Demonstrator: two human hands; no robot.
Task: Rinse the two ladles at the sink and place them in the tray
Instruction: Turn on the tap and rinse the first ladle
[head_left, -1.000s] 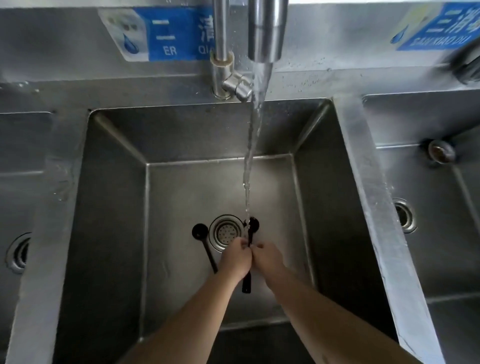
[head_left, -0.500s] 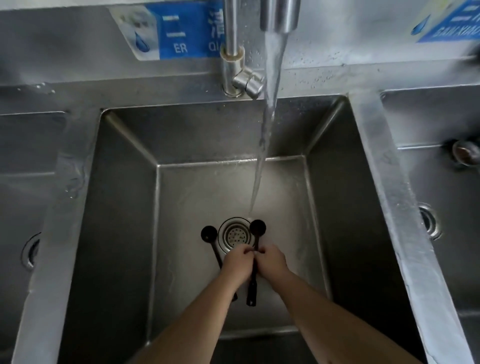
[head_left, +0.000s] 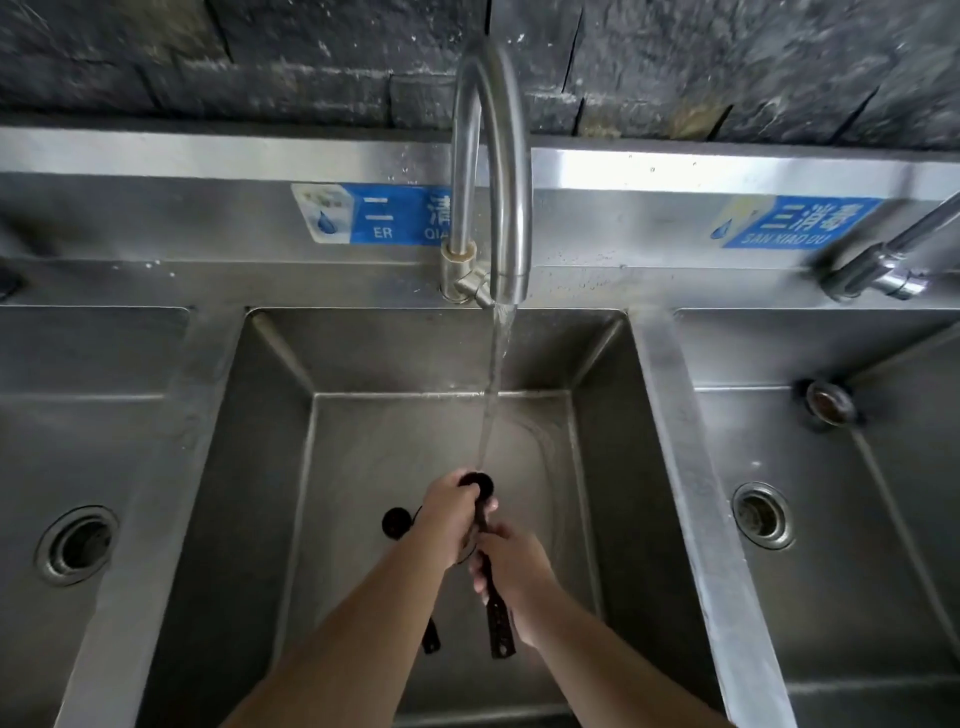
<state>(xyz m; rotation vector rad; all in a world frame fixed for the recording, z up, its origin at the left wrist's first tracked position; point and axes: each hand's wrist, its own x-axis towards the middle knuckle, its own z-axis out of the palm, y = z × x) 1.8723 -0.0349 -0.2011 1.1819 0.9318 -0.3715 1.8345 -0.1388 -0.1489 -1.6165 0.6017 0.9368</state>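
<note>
1. A stainless steel sink unit (head_left: 670, 395) runs across the view, with a dark, rough stone wall (head_left: 208, 57) behind its raised back edge.
2. Two blue labels are stuck on the back edge: the left label (head_left: 379, 213) sits partly behind the tap, and the right label (head_left: 795, 221) is above the right basin.
3. A gooseneck tap (head_left: 514, 218) arches over the middle basin (head_left: 395, 353). A thin water stream (head_left: 496, 374) falls from it. A second tap (head_left: 893, 262) shows at the right edge.
4. The left basin (head_left: 104, 415) shows a round drain (head_left: 78, 543). The right basin (head_left: 883, 493) has its own drain (head_left: 762, 514) and a round fitting (head_left: 828, 402) on its back wall.
5. Both ladles are in the middle basin. The held ladle (head_left: 497, 626), black, is lifted with its bowl under the bottom of the stream.
6. The other ladle (head_left: 397, 522), also black, lies on the basin floor just left of the hands. Its bowl points toward the back wall, and the left forearm crosses over its handle.
7. The left hand (head_left: 449, 512) has its fingers curled round the held ladle just behind the bowl.
8. The right hand (head_left: 511, 566) grips the same ladle's handle lower down, and the handle's end sticks out below it. The two hands are close together, nearly touching.
</note>
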